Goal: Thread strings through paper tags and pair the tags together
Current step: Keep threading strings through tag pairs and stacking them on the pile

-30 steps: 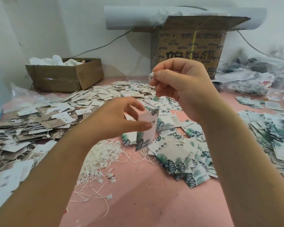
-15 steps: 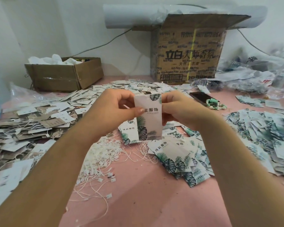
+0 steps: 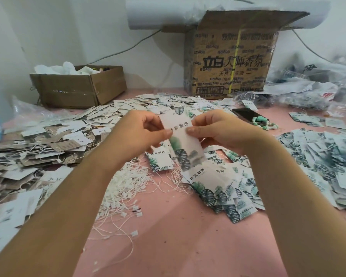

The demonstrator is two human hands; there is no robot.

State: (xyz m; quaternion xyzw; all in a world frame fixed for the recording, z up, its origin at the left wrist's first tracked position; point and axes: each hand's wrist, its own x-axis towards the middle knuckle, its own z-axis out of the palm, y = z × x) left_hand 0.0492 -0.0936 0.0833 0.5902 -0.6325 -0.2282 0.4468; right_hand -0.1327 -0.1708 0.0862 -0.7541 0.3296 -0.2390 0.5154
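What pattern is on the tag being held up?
The tag is white with dark green tropical leaves and black Chinese characters, seen in the head view.

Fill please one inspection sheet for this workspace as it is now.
Surface: pink table, mostly covered.
Job's things: leaf-print tag held above the table; loose white strings beneath; tag heaps left and right.
Clutter: phone, green beads, plastic bags.
Hands: left hand and right hand pinch the tag.
Cables: grey cable on the wall.
Surroundings: two cardboard boxes, white wall.
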